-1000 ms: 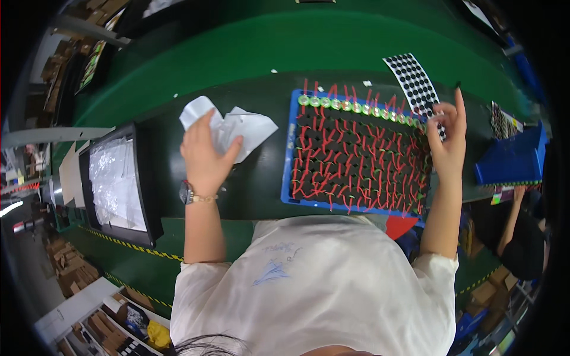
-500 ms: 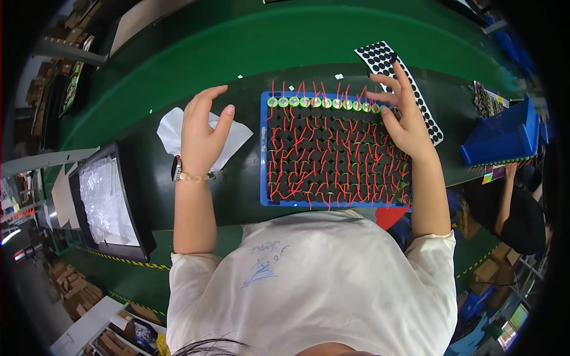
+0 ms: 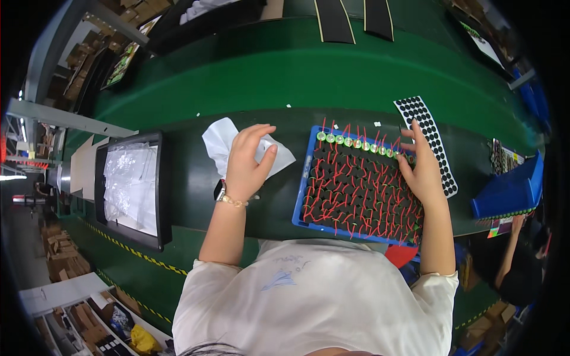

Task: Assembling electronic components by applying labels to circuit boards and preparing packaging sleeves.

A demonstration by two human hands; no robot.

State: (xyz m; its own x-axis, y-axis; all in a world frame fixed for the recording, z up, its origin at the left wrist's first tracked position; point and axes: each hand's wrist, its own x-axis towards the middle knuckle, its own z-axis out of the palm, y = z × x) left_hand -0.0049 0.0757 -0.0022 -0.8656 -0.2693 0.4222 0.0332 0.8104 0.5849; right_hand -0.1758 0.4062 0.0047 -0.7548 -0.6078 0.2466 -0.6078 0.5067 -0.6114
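A shallow blue tray (image 3: 301, 199) holds rows of green-sleeved cylindrical cells with red wires, among black tops. Only the far row of cells (image 3: 357, 144) shows bare silvery ends. My right hand (image 3: 424, 169) hovers at the tray's far right corner. Its fingers are apart and its thumb lies close to the last cells of that row. The index fingertip overlaps a white sheet of round black stickers (image 3: 436, 139); whether a sticker clings to it is too small to tell. Over a crumpled white paper (image 3: 221, 139), my left hand (image 3: 246, 169) is open, its thumb spread from the fingers.
On the left stands a black tray (image 3: 160, 196) lined with clear plastic. To the right, a blue bin (image 3: 510, 190) rests tilted above more cells, with another person's arm (image 3: 509, 249) beside it. Small white scraps (image 3: 377, 124) dot the dark green table.
The view has tilted up and turned, so the table and tray appear lower and farther right. Both hands keep nearly the same places relative to the tray and paper.
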